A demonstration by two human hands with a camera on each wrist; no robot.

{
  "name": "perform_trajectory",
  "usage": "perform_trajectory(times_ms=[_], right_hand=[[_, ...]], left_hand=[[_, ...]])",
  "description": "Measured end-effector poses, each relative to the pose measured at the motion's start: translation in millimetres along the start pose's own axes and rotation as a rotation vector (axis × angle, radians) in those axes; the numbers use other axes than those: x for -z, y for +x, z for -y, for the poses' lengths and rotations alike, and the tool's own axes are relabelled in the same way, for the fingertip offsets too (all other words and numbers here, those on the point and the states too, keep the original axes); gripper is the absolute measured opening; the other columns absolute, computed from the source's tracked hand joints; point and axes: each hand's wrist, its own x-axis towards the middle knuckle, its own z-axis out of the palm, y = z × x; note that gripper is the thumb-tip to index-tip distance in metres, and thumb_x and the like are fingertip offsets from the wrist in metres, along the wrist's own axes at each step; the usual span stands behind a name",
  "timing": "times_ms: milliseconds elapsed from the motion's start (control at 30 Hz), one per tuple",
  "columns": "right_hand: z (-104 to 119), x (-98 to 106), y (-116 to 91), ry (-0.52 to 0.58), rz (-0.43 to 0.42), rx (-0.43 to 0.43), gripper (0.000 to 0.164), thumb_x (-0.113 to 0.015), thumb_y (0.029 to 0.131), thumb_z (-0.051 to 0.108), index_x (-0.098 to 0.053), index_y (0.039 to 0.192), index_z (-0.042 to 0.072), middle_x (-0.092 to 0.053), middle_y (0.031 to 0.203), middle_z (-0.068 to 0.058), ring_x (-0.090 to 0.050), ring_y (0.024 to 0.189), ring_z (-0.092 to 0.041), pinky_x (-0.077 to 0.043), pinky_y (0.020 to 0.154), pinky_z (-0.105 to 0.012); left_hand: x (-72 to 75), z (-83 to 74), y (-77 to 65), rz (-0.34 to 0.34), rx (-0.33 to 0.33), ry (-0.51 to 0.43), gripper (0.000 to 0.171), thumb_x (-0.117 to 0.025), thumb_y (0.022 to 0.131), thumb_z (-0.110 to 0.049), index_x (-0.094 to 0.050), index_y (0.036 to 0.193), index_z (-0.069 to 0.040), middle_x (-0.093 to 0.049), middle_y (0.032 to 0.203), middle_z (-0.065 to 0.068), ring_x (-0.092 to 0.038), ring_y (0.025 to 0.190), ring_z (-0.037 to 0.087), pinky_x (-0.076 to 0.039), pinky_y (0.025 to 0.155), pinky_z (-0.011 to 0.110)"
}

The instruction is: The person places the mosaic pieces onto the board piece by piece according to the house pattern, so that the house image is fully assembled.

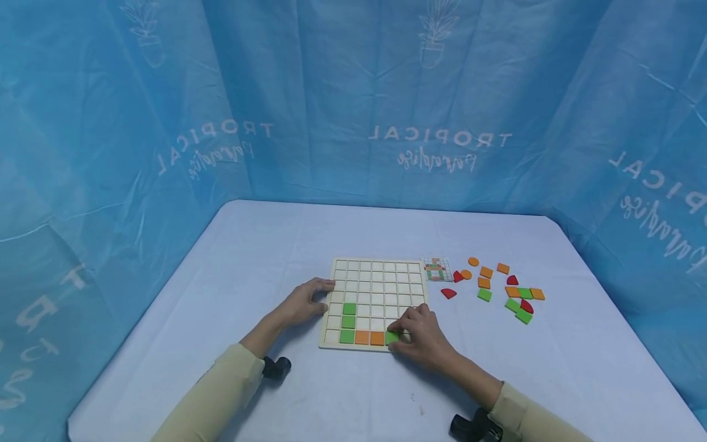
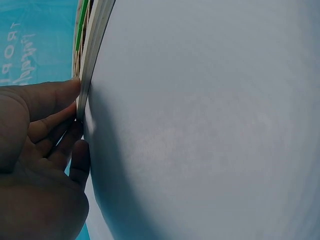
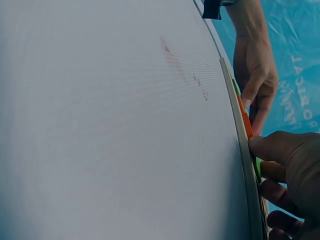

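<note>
A pale wooden grid board [image 1: 378,285] lies on the table. Three green square tiles [image 1: 348,321] form a column near its left side. Two orange square tiles [image 1: 369,338] continue its bottom row. Beyond them in that row is another green square tile [image 1: 392,337], pinched between the thumb and fingers of my right hand [image 1: 422,337]. In the right wrist view the thumb is at the board's rim by an orange tile [image 3: 247,122]. My left hand [image 1: 299,305] touches the board's left edge with its thumb and fingertips, its fingers loosely bent.
A small printed pattern card [image 1: 438,270] lies against the board's upper right corner. Right of it are scattered loose pieces: orange circles [image 1: 473,261], orange squares [image 1: 486,272], green squares [image 1: 484,295] and red quarter-round pieces [image 1: 448,293]. A blue curtain [image 1: 342,166] hangs behind the white-covered table [image 1: 265,245].
</note>
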Motion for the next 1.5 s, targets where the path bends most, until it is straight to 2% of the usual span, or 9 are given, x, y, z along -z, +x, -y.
perform_trajectory(times_ms=[700, 933, 1267, 1500], right_hand=[[2.3, -0.8, -0.2, -0.044, -0.031, 0.039, 0.029, -0.086, 0.071, 0.022, -0.075, 0.097, 0.016, -0.054, 0.089, 0.007, -0.038, 0.089, -0.013, -0.034, 0.075, -0.035], [1.0, -4.8, 1.9, -0.042, -0.048, 0.067, 0.030, -0.087, 0.070, 0.029, -0.075, 0.095, 0.017, -0.055, 0.088, 0.007, -0.038, 0.088, -0.012, -0.033, 0.073, -0.033], [7.2, -7.3, 4.2, -0.062, -0.080, 0.041, 0.031, -0.088, 0.067, 0.032, -0.074, 0.090, 0.018, -0.054, 0.084, 0.007, -0.040, 0.088, -0.015, -0.034, 0.074, -0.035], [9.6, -4.4, 5.5, -0.049, -0.060, 0.004, 0.031, -0.088, 0.068, 0.031, -0.074, 0.092, 0.017, -0.054, 0.085, 0.006, -0.041, 0.089, -0.015, -0.035, 0.075, -0.036]], left_hand=[[-0.9, 1.0, 2.7, 0.001, -0.010, -0.009, 0.051, -0.070, 0.083, -0.002, -0.057, 0.132, -0.005, -0.048, 0.141, 0.005, -0.032, 0.138, 0.028, -0.023, 0.113, 0.045], [0.2, -0.8, 0.1, 0.001, -0.008, -0.018, 0.051, -0.070, 0.083, -0.001, -0.057, 0.132, -0.004, -0.048, 0.141, 0.006, -0.031, 0.138, 0.029, -0.022, 0.114, 0.045], [0.4, -0.2, -2.1, 0.012, -0.027, -0.014, 0.049, -0.069, 0.083, -0.001, -0.057, 0.130, -0.002, -0.049, 0.140, 0.007, -0.032, 0.138, 0.030, -0.022, 0.114, 0.046], [1.5, 1.6, -0.8, 0.015, -0.031, -0.018, 0.050, -0.069, 0.083, -0.001, -0.056, 0.131, -0.003, -0.048, 0.141, 0.006, -0.031, 0.138, 0.030, -0.022, 0.114, 0.046]])
